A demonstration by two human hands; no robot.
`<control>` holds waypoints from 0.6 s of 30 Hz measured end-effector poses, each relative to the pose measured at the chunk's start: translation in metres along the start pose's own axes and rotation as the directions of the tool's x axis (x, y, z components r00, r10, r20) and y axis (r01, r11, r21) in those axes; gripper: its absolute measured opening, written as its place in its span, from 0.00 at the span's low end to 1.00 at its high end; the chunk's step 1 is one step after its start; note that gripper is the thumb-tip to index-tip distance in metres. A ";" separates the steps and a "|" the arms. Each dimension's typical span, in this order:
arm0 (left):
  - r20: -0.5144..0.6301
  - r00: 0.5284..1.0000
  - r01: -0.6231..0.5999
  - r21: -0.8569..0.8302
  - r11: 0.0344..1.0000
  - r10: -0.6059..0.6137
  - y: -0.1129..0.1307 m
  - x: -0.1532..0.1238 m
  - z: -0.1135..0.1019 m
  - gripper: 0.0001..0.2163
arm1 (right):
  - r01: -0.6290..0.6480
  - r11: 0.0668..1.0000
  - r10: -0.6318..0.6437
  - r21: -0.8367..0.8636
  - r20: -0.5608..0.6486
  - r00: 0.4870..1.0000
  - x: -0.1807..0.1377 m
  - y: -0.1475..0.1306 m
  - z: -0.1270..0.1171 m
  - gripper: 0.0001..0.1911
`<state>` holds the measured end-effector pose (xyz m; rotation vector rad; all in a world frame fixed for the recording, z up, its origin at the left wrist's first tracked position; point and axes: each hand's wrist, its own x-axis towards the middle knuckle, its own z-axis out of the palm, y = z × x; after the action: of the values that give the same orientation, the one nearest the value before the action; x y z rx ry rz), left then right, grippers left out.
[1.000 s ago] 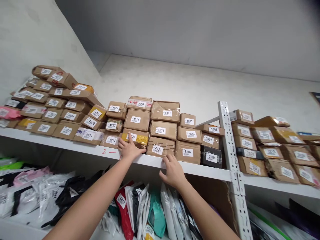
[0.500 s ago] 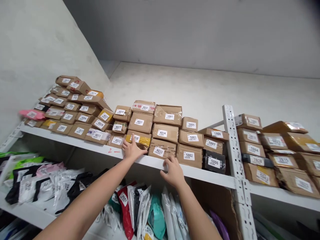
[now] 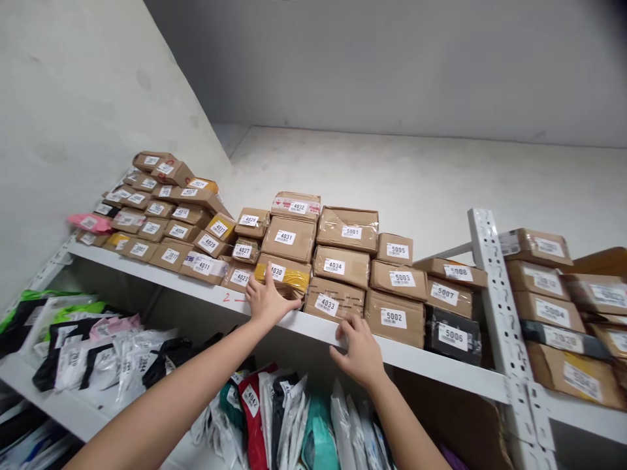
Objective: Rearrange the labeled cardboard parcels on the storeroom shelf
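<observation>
My left hand reaches up to the top shelf with its fingers spread against the lower front of a yellow-taped cardboard box labelled 4030. Its thumb points right, toward the box's bottom corner. Just right of that, box 4033 sits on the shelf below box 4034. My right hand is at the shelf's front edge, under boxes 4033 and 5002. Its fingers are apart and loosely bent, holding nothing. Whether its fingertips touch the box is unclear.
The white top shelf bears several stacked, labelled boxes. On the right rises a perforated metal post, with more boxes beyond. Bagged parcels, including a red one and a teal one, fill the shelf below.
The view has shifted, moving the shelf's right part rightward and closer. My left hand stays at box 4030, with more of its label showing. My right hand remains by the shelf edge.
</observation>
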<state>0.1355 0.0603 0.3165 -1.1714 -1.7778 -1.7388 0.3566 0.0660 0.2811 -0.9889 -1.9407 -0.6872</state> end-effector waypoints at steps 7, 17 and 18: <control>0.255 0.964 -0.089 0.038 0.995 0.076 0.002 0.009 -0.014 0.64 | -0.001 0.999 0.002 0.039 -0.016 1.000 -0.002 0.001 0.004 0.08; -0.188 0.968 -0.167 0.025 0.986 0.168 -0.031 0.066 -0.027 0.38 | 0.035 0.996 -0.033 0.079 -0.026 0.999 -0.005 0.009 0.009 0.06; -0.213 0.967 -0.131 0.045 0.990 0.137 -0.039 0.080 -0.033 0.37 | 0.035 0.996 -0.032 0.082 -0.030 0.999 -0.006 0.009 0.009 0.06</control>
<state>0.0502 0.0570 0.3585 -1.0217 -1.5554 -1.6840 0.3621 0.0758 0.2724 -0.8931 -1.9488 -0.6317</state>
